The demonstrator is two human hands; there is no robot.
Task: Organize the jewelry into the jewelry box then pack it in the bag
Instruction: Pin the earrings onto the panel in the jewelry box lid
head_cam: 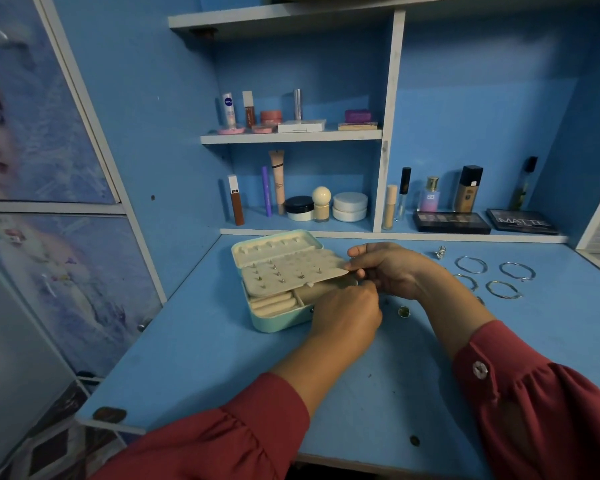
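Centre frame: open jewelry box (278, 315) on the blue worktop (194, 368). Right hand (388, 268) pinches the earring panel (291, 273); left hand (347, 313), fingers curled beneath, possibly holds something small. Bangles (492, 275) lie right.

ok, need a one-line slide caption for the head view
Right hand holds the jewelry box's earring panel up; bangles wait on the desk.

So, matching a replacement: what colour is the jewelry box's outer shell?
Pale mint green jewelry box, seen in the head view.
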